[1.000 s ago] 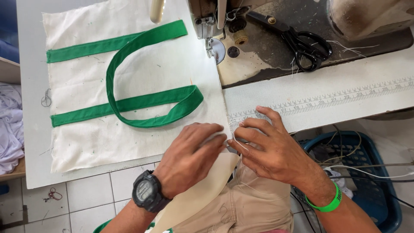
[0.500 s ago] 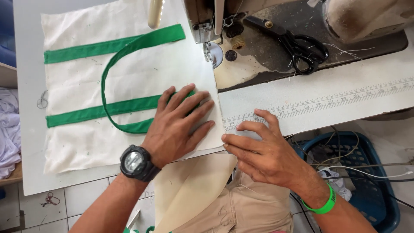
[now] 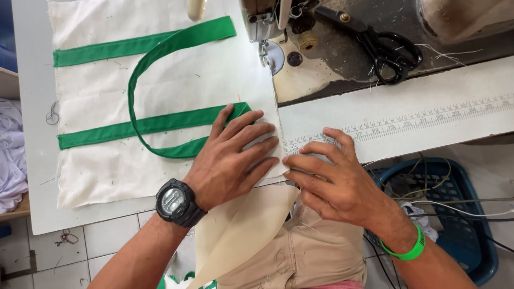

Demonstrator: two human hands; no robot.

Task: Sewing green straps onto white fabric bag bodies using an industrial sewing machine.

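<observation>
Head view: left hand [image 3: 227, 160] flat, open on cream fabric panel [image 3: 160, 96], green straps [image 3: 144, 126] lengthwise left-right; right hand [image 3: 334, 179] open beside.

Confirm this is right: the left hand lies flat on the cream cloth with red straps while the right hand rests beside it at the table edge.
Not quite: the straps are green, not red, as the head view shows. The left hand lies flat on the cream cloth; the right hand rests beside it at the table edge.
</observation>
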